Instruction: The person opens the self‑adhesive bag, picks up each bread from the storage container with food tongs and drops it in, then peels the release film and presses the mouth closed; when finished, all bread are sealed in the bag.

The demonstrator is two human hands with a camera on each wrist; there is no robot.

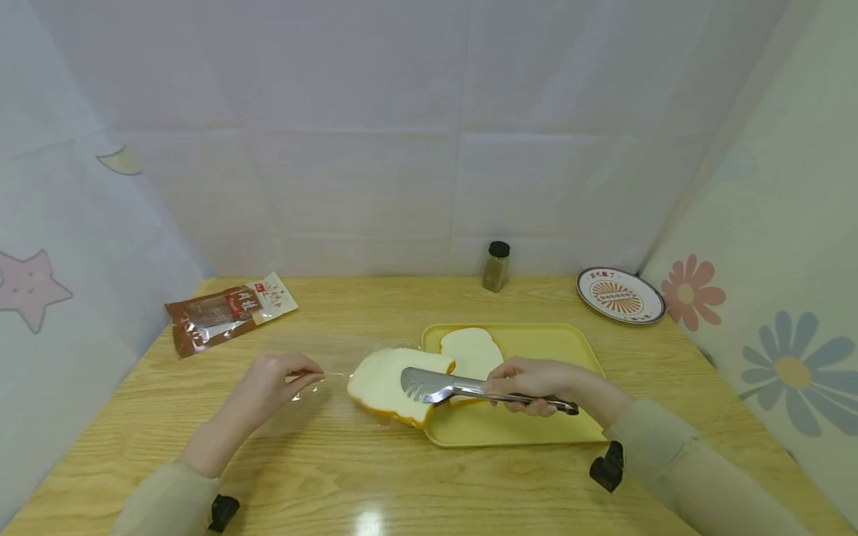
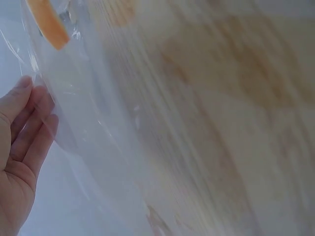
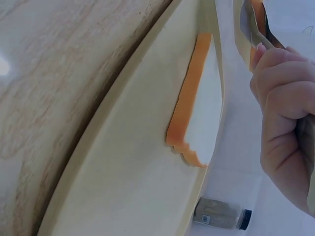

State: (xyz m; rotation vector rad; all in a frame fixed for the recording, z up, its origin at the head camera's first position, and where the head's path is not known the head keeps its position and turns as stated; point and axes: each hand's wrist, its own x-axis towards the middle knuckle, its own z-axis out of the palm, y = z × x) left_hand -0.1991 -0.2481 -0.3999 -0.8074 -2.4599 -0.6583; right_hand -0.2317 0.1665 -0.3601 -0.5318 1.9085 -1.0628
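My left hand [image 1: 271, 383] pinches the edge of a clear plastic bag [image 2: 88, 128] between thumb and fingertips. The film stretches away to the right of that hand and is hard to see from the head. My right hand [image 1: 529, 381] grips metal serving tongs [image 1: 429, 383] by the handle. A thick white bread slice [image 1: 378, 372] with orange-brown crust is held in the tongs, tilted, over the tray's left edge and beside the bag. A second bread slice [image 3: 204, 98] lies on the yellow tray [image 1: 550, 342], partly hidden behind the tongs in the head view.
A brown snack packet [image 1: 224, 313] lies at the back left of the wooden table [image 1: 375, 484]. Behind the tray stands a small black-capped jar [image 1: 496, 268]. A round patterned plate [image 1: 620, 295] sits at the back right, near the cloth walls.
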